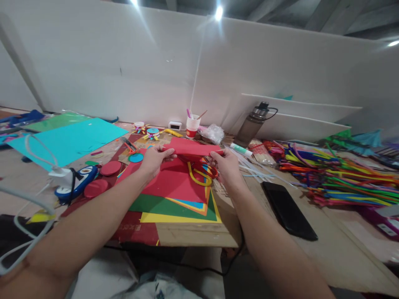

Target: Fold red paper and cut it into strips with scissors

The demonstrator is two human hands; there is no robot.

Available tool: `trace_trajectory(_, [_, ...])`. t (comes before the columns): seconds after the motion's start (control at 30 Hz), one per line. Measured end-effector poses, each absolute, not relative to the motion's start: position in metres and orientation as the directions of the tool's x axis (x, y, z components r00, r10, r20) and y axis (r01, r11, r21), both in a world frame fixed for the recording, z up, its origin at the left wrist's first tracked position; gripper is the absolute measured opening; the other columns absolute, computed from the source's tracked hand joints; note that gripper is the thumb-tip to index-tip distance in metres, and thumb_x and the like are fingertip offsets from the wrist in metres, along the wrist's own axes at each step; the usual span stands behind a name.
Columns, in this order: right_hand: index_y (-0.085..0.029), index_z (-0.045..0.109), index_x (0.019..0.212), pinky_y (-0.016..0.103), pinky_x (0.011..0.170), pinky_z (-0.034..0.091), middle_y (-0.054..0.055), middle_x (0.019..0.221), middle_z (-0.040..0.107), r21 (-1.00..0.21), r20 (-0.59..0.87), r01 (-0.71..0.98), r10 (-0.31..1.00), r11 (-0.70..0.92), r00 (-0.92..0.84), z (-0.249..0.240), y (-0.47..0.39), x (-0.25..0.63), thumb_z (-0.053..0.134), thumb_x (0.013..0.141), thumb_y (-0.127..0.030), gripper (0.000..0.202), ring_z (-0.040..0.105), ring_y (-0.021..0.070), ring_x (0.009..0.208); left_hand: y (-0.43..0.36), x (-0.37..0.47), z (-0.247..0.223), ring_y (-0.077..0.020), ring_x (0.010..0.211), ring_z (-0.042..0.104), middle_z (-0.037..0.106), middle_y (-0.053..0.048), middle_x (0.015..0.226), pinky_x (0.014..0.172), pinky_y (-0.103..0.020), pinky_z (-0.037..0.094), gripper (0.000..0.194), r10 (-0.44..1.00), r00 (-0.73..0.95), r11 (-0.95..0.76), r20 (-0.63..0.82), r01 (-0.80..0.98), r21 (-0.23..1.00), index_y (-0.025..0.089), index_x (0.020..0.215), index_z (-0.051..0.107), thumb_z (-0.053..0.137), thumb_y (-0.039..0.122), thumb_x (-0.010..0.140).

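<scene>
A piece of red paper (pixel 195 148) is stretched between my two hands, raised above the stack of coloured sheets. My left hand (pixel 156 159) pinches its left end between thumb and fingers. At the right end, my right hand (pixel 227 164) grips it the same way. Below lies a red sheet (pixel 177 187), over blue, orange, green and yellow ones. A loop of yellow pipe cleaner (pixel 196 179) and red scissors-like handles (pixel 210 171) lie under the held paper, near my right hand; the paper hides part of them.
To the right are a black phone (pixel 288 209), a heap of pipe cleaners (pixel 349 178), a glue stick (pixel 241 150) and a bottle (pixel 252 124). Paper cups (pixel 192 126) stand behind. On the left are red discs (pixel 96 188), a blue power strip (pixel 77 182) with cables, and a cyan sheet (pixel 75 139).
</scene>
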State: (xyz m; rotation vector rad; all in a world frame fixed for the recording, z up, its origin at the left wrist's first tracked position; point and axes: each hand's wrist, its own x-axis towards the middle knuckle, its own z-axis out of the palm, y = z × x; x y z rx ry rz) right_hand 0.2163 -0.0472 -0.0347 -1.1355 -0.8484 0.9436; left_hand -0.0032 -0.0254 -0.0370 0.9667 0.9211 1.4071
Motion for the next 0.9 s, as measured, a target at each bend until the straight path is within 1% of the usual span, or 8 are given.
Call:
trace_trajectory(0.27, [-0.018,0.053,0.070,0.018,0.043,0.045,-0.005,0.051,0.059,-0.974,0.062,-0.179,0.922,0.140,0.383,-0.0302,-0.0501,0.2150,0.068,0.064,-0.018,0.016,0.054,0.0071,0.041,-0.0288,-0.0005,-0.0349,-0.0165,0.060,0.070,0.063,0.001,0.057,0.060,-0.024,0.054,0.032,0.998,-0.051,-0.053,0.037,-0.368,0.928,0.017,0.068,0.044,0.074,0.008,0.068])
trace_trajectory(0.43, [-0.019,0.052,0.067,0.018,0.044,0.045,-0.006,0.049,0.058,-0.979,0.074,-0.148,0.918,0.142,0.389,-0.0308,-0.0496,0.2158,0.066,0.064,-0.016,0.014,0.053,0.0075,0.041,-0.0280,-0.0016,-0.0361,-0.0166,0.061,0.070,0.066,-0.001,0.061,0.060,-0.023,0.054,0.031,0.999,-0.030,-0.035,0.026,-0.370,0.928,0.017,0.070,0.046,0.077,0.012,0.069])
trace_trajectory(0.57, [-0.020,0.051,0.065,0.020,0.044,0.046,-0.006,0.050,0.058,-0.977,0.100,-0.137,0.914,0.166,0.393,-0.0333,-0.0488,0.2162,0.066,0.063,-0.017,0.015,0.054,0.0089,0.043,-0.0261,-0.0033,-0.0383,-0.0163,0.063,0.071,0.066,-0.001,0.061,0.060,-0.023,0.054,0.030,1.000,0.002,-0.014,0.016,-0.378,0.926,0.017,0.071,0.047,0.077,0.014,0.069])
trace_trajectory(0.7, [-0.020,0.052,0.065,0.020,0.044,0.046,-0.006,0.049,0.058,-0.976,0.092,-0.148,0.914,0.162,0.394,-0.0320,-0.0499,0.2166,0.066,0.063,-0.016,0.014,0.054,0.0087,0.043,-0.0243,-0.0058,-0.0368,-0.0171,0.065,0.072,0.066,-0.001,0.062,0.060,-0.023,0.054,0.026,0.999,0.039,0.009,0.007,-0.390,0.921,0.016,0.072,0.048,0.074,0.011,0.071])
trace_trajectory(0.8, [-0.019,0.053,0.066,0.019,0.045,0.047,-0.006,0.051,0.058,-0.973,0.082,-0.164,0.912,0.160,0.402,-0.0288,-0.0512,0.2165,0.066,0.063,-0.015,0.014,0.054,0.0079,0.044,-0.0238,-0.0076,-0.0332,-0.0182,0.068,0.073,0.066,-0.001,0.063,0.062,-0.024,0.056,0.025,0.996,0.088,0.062,-0.030,-0.384,0.921,0.016,0.072,0.048,0.072,0.009,0.072])
trace_trajectory(0.9, [-0.019,0.052,0.067,0.018,0.046,0.049,-0.006,0.052,0.057,-0.967,0.078,-0.196,0.917,0.165,0.390,-0.0266,-0.0517,0.2163,0.068,0.063,-0.016,0.017,0.055,0.0076,0.047,-0.0248,-0.0086,-0.0292,-0.0181,0.067,0.073,0.066,-0.001,0.064,0.059,-0.023,0.055,0.028,0.992,0.115,0.096,-0.056,-0.375,0.922,0.017,0.074,0.047,0.075,0.012,0.072])
